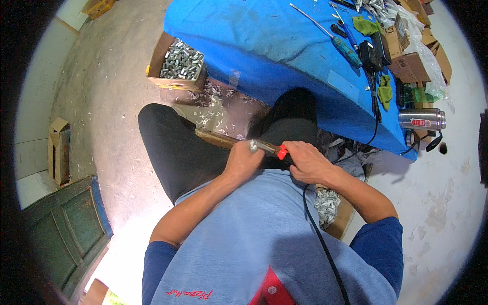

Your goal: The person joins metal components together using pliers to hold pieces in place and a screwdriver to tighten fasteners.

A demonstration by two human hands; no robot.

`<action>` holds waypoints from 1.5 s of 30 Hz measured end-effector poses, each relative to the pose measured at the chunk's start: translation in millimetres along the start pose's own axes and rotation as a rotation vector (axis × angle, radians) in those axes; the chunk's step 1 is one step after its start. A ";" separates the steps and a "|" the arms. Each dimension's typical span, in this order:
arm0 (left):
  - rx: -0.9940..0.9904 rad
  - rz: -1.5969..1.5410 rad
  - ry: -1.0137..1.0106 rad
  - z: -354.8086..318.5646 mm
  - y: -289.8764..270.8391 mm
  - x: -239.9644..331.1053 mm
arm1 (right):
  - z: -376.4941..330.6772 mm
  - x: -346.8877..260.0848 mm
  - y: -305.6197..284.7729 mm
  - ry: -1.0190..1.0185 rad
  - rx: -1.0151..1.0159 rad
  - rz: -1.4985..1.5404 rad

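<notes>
Both hands met at the lap — left hand (243, 161) pinching a small metal piece (253, 146), right hand (306, 161) gripping the corded, red-collared tool (278, 151) — stiff, light, best held by its handle.

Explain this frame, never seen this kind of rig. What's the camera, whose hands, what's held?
One picture, from a fisheye camera worn on a person's head, looking down, so edges bend. No robot: the bare forearms coming in from below are the wearer's own. The left hand grips a small metal piece, the right hand a corded tool with a red collar; its black cable runs down over the grey shirt. Ahead is a table under a blue cloth bearing a screwdriver, a black adapter, green rags and a steel flask. A cardboard box of metal parts sits on the floor.
</notes>
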State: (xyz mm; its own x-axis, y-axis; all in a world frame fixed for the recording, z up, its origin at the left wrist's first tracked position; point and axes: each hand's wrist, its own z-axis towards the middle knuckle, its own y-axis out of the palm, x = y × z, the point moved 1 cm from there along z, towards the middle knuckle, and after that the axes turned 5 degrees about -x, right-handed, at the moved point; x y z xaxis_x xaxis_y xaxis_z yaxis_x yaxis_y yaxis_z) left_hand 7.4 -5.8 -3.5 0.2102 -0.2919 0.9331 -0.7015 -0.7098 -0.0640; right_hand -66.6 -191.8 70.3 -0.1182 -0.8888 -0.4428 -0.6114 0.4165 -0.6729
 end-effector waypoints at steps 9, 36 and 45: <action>-0.066 -0.017 -0.012 0.7 2.0 -1.0 | -9.1 2.7 -19.4 -0.012 -0.193 0.269; -0.152 0.058 0.061 4.6 6.2 -13.2 | -9.7 4.1 -41.0 0.229 -0.753 1.102; -0.191 0.114 0.012 3.0 5.9 1.4 | -14.0 14.0 -43.8 0.110 -0.715 1.056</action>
State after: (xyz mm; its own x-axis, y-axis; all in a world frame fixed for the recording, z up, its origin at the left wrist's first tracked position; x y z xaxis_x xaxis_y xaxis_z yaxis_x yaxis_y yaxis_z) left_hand 5.7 -12.3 -3.7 0.1148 -0.3552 0.9277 -0.8369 -0.5377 -0.1023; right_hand -52.5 -225.2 101.8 -0.8441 -0.2158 -0.4908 -0.4600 0.7617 0.4562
